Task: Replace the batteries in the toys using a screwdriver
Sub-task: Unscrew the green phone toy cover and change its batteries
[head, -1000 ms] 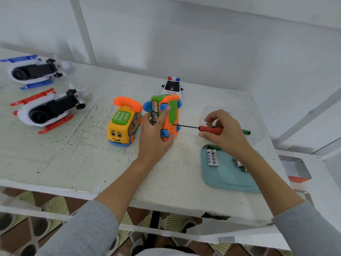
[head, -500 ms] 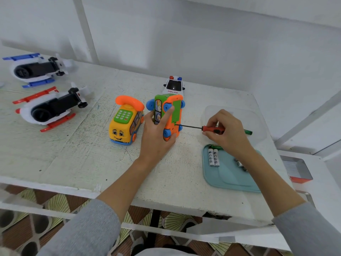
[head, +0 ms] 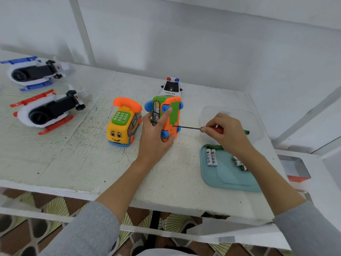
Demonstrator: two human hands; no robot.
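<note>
A green and orange toy bus (head: 170, 115) stands tipped on its side near the table's middle, its underside facing right. My left hand (head: 155, 133) grips it from the near side, index finger laid across the green battery cover. My right hand (head: 227, 133) pinches a red-handled screwdriver (head: 212, 129) held level, its thin tip touching the lower edge of the cover. A teal tray (head: 228, 179) at the right front holds two white batteries (head: 211, 157) side by side and more loose batteries (head: 239, 163) partly hidden by my right wrist.
A yellow phone bus (head: 124, 124) stands just left of the held toy, a police car (head: 171, 87) behind it. Two white helicopters, red-skid (head: 47, 111) and blue-skid (head: 34, 72), lie at far left. A clear lid (head: 239, 115) lies behind my right hand. A grey box (head: 294, 167) sits off the table's right edge.
Both hands keep their hold and the screwdriver tip stays at the toy's cover. My right hand's fingers have shifted slightly on the handle. The view has drifted a little.
</note>
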